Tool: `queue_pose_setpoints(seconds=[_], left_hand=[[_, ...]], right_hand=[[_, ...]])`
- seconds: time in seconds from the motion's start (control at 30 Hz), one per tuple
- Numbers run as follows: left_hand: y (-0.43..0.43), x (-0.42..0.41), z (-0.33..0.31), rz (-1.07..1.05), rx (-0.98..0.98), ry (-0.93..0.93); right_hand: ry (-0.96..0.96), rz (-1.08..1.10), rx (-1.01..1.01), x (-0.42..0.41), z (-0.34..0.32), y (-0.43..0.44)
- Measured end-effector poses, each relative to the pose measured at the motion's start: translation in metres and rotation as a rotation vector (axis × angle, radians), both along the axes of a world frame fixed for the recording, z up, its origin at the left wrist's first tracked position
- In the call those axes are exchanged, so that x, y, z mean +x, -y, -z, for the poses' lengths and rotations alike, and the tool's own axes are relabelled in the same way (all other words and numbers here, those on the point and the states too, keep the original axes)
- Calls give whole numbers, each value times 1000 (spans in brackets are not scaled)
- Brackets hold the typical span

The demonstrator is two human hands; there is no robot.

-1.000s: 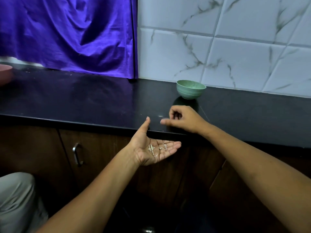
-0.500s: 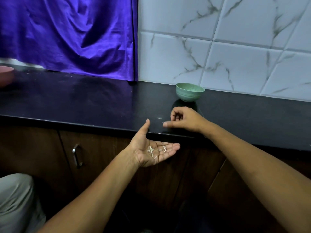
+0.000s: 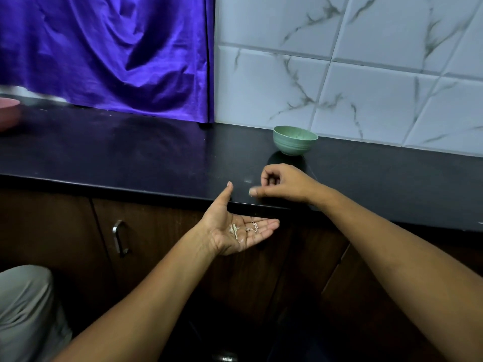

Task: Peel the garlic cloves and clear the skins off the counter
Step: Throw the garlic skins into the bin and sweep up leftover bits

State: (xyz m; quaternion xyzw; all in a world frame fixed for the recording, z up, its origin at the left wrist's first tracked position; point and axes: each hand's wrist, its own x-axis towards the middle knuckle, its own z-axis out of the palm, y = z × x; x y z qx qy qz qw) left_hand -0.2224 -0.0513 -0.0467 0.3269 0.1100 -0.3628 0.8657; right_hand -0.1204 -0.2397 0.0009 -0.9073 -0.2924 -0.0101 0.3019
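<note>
While the left hand [image 3: 235,237] lies flat and palm-up just below the front edge of the glossy black stone bench [image 3: 130,152], carrying a scatter of pale, papery garlic skins [image 3: 235,229], the right hand [image 3: 285,182] rests on the bench top near that edge. Its fingers are curled in, nothing visibly held, with one digit stretched leftward. A pale speck [image 3: 247,181] lies just beside it. To sweep well, bring the catching palm against the edge so no gap opens, drag scraps slowly, and hold that palm level. No cloves show; the small green ribbed bowl [image 3: 295,142] behind may hold them.
</note>
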Motion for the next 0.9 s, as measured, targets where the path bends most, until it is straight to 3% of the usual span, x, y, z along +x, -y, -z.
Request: queue_pose_setpoints(seconds=[0.07, 0.2, 0.4, 0.53, 0.63, 0.77, 0.9], left_hand=[[1, -1, 0, -5, -7, -3], [0, 0, 0, -9, -21, -7], [-1, 2, 3, -2, -61, -17], [2, 1, 1, -11, -46, -10], [3, -1, 1, -18, -45, -12], [3, -2, 0, -41, -53, -32], [6, -6, -2, -58, -18, -12]], right_hand=[[38, 67, 95, 7, 6, 0], [212, 176, -136, 9, 6, -15], [149, -10, -187, -18, 4, -2], [38, 46, 173, -13, 10, 4], [151, 98, 33, -13, 15, -1], [120, 15, -51, -37, 9, -3], [28, -58, 115, -54, 3, 4]])
